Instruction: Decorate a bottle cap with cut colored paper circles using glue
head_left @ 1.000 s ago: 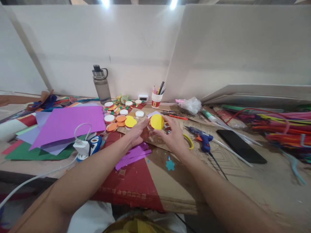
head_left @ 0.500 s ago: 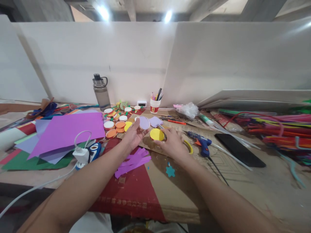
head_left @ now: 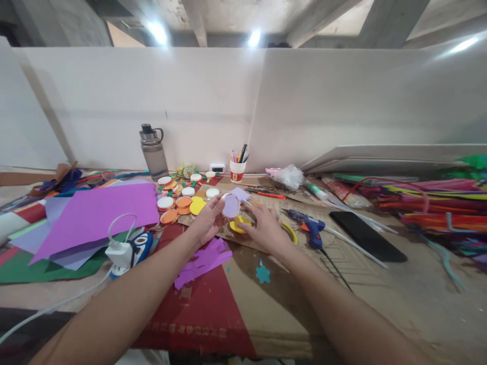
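Note:
My left hand (head_left: 209, 220) is closed on the edge of a lilac disc (head_left: 230, 205) with a pale rim, tilted up towards me. My right hand (head_left: 264, 225) is curled round a slim tool (head_left: 247, 202); only its silvery tip shows, close to the disc, so its kind is unclear. A yellow disc (head_left: 239, 224) lies just below the right fingertips, partly covered by them. Behind the lilac disc rests a piece of lilac paper (head_left: 241, 193). Purple paper strips (head_left: 203, 261) lie under my left forearm, and a teal flower-shaped cutout (head_left: 263, 272) is nearer to me.
Round white, orange and yellow pieces (head_left: 184, 204) cluster at left, by coloured sheets (head_left: 114, 203) and a water bottle (head_left: 154, 154). A pen cup (head_left: 237, 172) stands behind. To the right are a glue gun (head_left: 314, 228), a black phone (head_left: 367, 235) and coloured pipe cleaners (head_left: 426, 203).
The lilac disc and the tool's tip have come closer together. The yellow disc now sits lower and is more covered by my right hand. The whole view has shifted slightly.

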A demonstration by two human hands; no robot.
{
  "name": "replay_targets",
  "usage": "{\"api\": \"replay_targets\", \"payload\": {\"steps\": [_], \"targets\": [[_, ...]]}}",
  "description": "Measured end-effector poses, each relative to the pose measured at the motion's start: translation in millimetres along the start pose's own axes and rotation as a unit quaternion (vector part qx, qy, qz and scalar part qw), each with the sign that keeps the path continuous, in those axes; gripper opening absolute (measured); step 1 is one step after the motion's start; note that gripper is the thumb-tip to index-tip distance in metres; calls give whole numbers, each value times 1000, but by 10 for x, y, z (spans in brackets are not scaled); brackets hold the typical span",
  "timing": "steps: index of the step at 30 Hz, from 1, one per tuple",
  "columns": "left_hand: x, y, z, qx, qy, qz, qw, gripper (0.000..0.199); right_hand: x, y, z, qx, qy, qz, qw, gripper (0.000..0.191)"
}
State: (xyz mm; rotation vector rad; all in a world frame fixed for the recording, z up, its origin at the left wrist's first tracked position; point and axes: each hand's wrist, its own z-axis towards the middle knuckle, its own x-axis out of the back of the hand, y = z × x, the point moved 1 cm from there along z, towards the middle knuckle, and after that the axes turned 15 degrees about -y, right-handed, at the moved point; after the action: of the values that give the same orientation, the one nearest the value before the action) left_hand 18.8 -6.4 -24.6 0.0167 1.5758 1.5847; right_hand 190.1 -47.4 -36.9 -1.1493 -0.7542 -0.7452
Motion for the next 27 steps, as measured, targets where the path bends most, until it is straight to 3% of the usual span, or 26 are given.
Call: {"api": "replay_targets", "payload": {"steps": [4, 9, 27], "targets": [[-20, 5, -4, 6, -44, 32, 998, 35, 146, -135, 7, 62, 33, 68, 995, 41], [-80, -4, -34, 30, -97, 22, 995, 50, 200, -234, -30, 93, 29, 86, 992, 41], [-130, 4, -28, 26, -120, 32, 992, 53, 167, -143, -39, 172, 110, 39, 978, 36]]}}
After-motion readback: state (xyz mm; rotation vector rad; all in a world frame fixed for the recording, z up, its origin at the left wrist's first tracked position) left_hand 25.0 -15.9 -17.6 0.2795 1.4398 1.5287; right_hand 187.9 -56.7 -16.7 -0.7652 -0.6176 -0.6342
